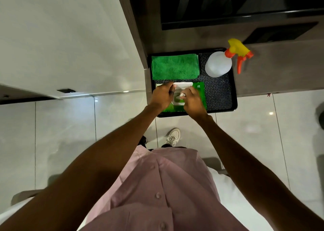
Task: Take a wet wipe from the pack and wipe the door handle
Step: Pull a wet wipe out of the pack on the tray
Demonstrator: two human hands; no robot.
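Observation:
A green pack of wet wipes lies at the front left of a black tray. Its white flip lid stands up, showing the opening. My left hand rests on the pack's left side, fingers at the lid. My right hand pinches the tip of a white wet wipe that sticks out of the opening. No door handle can be made out in this view.
On the tray's far left lies a folded green cloth. A white spray bottle with a yellow and orange trigger lies at the far right. The tray sits on a grey-brown counter. A white door or panel stands left.

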